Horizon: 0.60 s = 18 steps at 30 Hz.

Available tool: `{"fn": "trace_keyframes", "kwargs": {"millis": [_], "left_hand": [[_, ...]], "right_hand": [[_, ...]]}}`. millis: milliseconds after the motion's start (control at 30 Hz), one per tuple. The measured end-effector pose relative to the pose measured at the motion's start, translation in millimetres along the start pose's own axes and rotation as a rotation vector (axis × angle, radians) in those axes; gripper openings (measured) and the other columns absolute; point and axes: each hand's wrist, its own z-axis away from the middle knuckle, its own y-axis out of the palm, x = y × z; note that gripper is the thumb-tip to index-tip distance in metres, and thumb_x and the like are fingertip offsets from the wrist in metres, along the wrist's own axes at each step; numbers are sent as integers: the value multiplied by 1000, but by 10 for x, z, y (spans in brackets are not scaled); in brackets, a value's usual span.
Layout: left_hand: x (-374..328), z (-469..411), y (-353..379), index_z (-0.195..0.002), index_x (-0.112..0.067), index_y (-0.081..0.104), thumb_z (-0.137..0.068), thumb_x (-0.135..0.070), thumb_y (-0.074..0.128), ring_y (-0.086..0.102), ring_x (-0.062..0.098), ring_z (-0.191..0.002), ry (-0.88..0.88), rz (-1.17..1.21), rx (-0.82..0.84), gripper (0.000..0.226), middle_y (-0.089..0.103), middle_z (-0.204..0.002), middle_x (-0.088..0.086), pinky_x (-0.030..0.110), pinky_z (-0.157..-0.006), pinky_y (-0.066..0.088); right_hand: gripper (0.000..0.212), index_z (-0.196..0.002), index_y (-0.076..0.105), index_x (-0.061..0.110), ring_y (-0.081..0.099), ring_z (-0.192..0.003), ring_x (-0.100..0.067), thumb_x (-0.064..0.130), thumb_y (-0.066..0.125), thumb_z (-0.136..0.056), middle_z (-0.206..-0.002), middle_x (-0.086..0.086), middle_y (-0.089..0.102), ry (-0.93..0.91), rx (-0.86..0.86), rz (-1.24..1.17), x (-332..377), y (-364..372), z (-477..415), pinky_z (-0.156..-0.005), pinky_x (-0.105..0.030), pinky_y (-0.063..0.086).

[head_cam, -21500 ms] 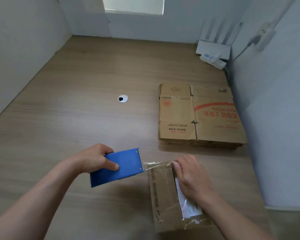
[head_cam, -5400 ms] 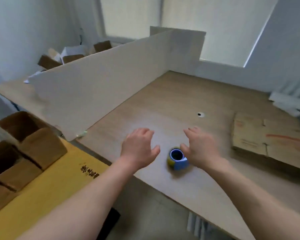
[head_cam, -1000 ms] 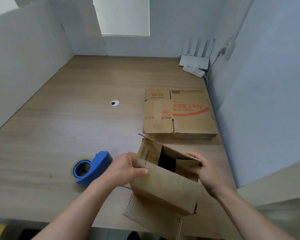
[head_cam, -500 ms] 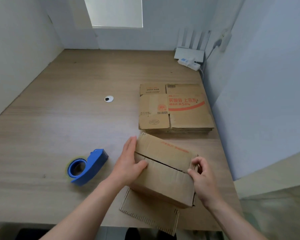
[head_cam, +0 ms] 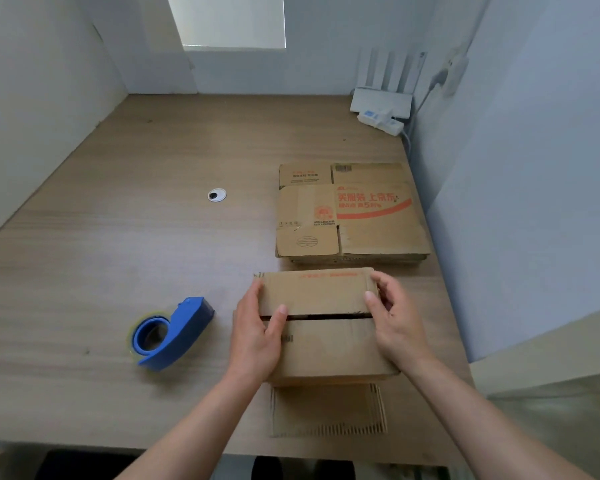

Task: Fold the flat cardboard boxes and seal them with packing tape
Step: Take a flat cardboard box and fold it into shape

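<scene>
- Left hand [head_cam: 257, 337]: uncovered, skin bare from fingertips to wrist. Thumbnail [head_cam: 283, 309] cut short, plain.
- Right hand [head_cam: 395, 327]: uncovered likewise. Thumbnail [head_cam: 369, 296] short and plain; knuckle creases legible on the back.
- Left forearm [head_cam: 201, 420]: bare along its whole visible length, from the wrist across the desk's near edge to the bottom of the view.
- Right forearm [head_cam: 471, 410]: bare in the same way, wrist to lower right corner of the view.
- Dark patch [head_cam: 302, 469] below the desk's near edge: cannot tell whether it is clothing.
</scene>
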Motion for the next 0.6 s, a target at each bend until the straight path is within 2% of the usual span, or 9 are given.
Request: {"fn": "trace_keyframes", "kwargs": {"millis": [33, 100, 167, 233, 333, 400, 500, 567, 600], "left_hand": [[14, -12, 11, -152, -28, 31, -99, -35, 54, 35, 3, -128, 0, -5, -7, 58, 38, -139, -15, 30, -110, 34], [41, -34, 35, -150, -30, 34, -101, -34, 51, 38, 5, -129, -20, 9, -23, 52, 41, -145, -11, 36, -113, 37], [8, -57, 47, -148, -28, 38, -102, -32, 49, 42, 10, -131, -15, 11, -25, 47, 45, -146, -7, 44, -112, 40], [-33, -60, 47, -146, -26, 40, -103, -30, 48, 45, 15, -132, -4, 6, -13, 44, 46, -147, -4, 46, -111, 42], [-2, -35, 0, -144, -25, 47, -103, -28, 48, 50, 17, -130, 0, -55, -28, 41, 52, -145, -2, 43, -109, 42], [-17, -34, -47, -142, -25, 51, -103, -27, 49, 53, 17, -125, 4, -95, -35, 39, 57, -139, -3, 40, -107, 43], [-56, -80, -87, -139, -22, 54, -102, -27, 52, 54, 17, -122, 18, -143, -34, 38, 59, -135, -5, 39, -106, 44], [-65, -136, -91, -131, -20, 57, -100, -27, 56, 48, 17, -131, 41, -145, -42, 32, 51, -141, -6, 34, -109, 40], [-60, -181, -102, -126, -21, 57, -99, -27, 57, 41, 14, -137, 44, -133, -50, 28, 41, -150, -6, 30, -110, 35]], "right_hand": [[36, -133, 50, 36, 55, -119, 0, 22, 56, -101, -127, 18, 59, 4, 14, 1, -24, 11, -16, -104, -33, 49], [33, -126, 49, 39, 56, -116, 1, 20, 56, -100, -122, 19, 59, 32, 22, -11, -55, 20, -36, -101, -30, 51], [28, -123, 48, 35, 58, -111, 0, 18, 55, -101, -119, 16, 60, 42, 14, -35, -52, 25, -83, -98, -30, 52], [26, -124, 46, 31, 58, -109, -2, 20, 54, -101, -119, 12, 59, 67, 1, -76, -14, 33, -140, -95, -30, 54], [43, -140, 37, 25, 56, -114, -6, 26, 56, -101, -121, 15, 53, 85, -17, -101, 14, 103, -199, -98, -26, 50], [53, -147, 32, 23, 52, -122, -10, 30, 57, -100, -132, 7, 51, 51, -10, -42, 22, 157, -264, -103, -31, 47], [56, -149, 32, 24, 49, -127, -14, 31, 57, -99, -140, 1, 49, 53, -6, 19, 20, 205, -366, -108, -37, 45], [52, -147, 36, 27, 51, -125, -12, 29, 57, -99, -138, 4, 51, 63, -10, 5, 44, 212, -384, -106, -38, 48], [48, -145, 39, 28, 53, -123, -10, 27, 57, -100, -136, 6, 54, 56, 1, -15, 63, 226, -387, -104, -37, 50]]}}
